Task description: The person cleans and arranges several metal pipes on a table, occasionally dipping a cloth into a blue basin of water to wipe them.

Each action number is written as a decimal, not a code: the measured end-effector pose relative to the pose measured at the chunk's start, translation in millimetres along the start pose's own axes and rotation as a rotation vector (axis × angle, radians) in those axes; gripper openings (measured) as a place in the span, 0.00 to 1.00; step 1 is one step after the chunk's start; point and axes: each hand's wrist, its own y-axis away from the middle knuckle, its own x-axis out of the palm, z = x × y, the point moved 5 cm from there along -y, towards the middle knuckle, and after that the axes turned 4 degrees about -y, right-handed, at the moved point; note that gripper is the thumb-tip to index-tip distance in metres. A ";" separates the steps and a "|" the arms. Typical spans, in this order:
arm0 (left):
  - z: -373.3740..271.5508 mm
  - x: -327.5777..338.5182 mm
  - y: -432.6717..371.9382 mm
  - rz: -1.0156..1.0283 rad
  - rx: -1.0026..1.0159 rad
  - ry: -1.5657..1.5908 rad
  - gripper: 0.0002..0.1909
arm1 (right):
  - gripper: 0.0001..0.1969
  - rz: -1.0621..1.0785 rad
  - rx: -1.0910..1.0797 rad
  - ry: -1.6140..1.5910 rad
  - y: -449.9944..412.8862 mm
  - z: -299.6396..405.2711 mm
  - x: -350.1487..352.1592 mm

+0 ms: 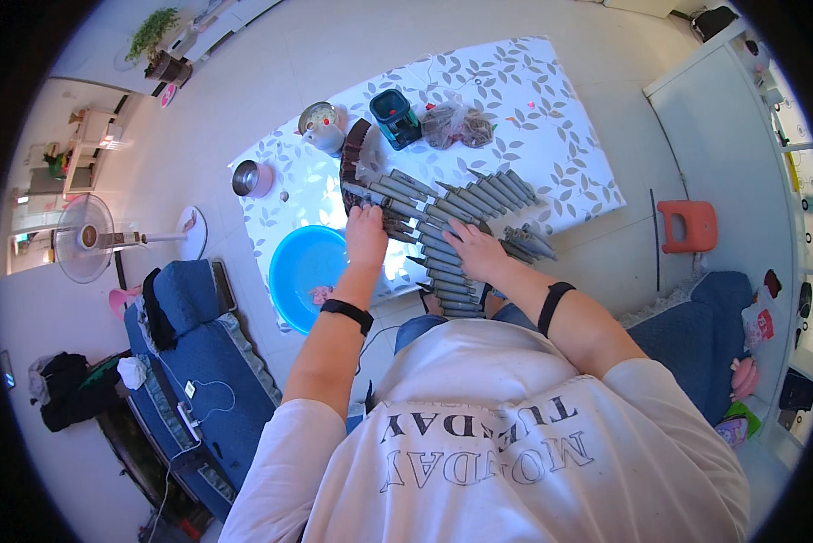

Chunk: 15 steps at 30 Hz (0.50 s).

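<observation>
Across the table's near part lies a chain of grey cylindrical pieces with dark pointed tips (440,254), several of them hanging over the edge. My left hand (367,234) has its fingers bent at the dark tips and the lower end of a curved, dark brown segmented strip (352,155); whether it grips something is hidden. My right hand (475,250) rests with spread fingers on top of the grey cylinders. More grey cylinders (528,241) lie in a loose bundle to the right of it.
A blue basin (291,275) with something pink in it stands at the near left. Beyond are a pink-rimmed metal bowl (252,179), a pale rounded vessel (325,136), a green-black container (396,119) and filled plastic bags (457,125). A red stool (686,226) stands right of the leaf-patterned table (569,142).
</observation>
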 end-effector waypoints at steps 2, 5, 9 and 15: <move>-3.9 7.7 2.0 -0.035 0.019 -0.057 0.08 | 0.38 0.018 0.012 0.012 1.3 3.3 0.4; -0.9 11.7 0.1 0.038 -0.169 0.099 0.07 | 0.37 0.028 0.037 0.021 3.7 -1.5 -2.2; -7.9 21.7 29.3 0.062 0.095 0.358 0.10 | 0.37 0.056 0.037 0.026 3.6 6.6 -5.9; 22.8 -12.7 17.0 -0.068 -0.261 0.216 0.15 | 0.37 0.014 0.015 0.040 6.6 -9.1 3.8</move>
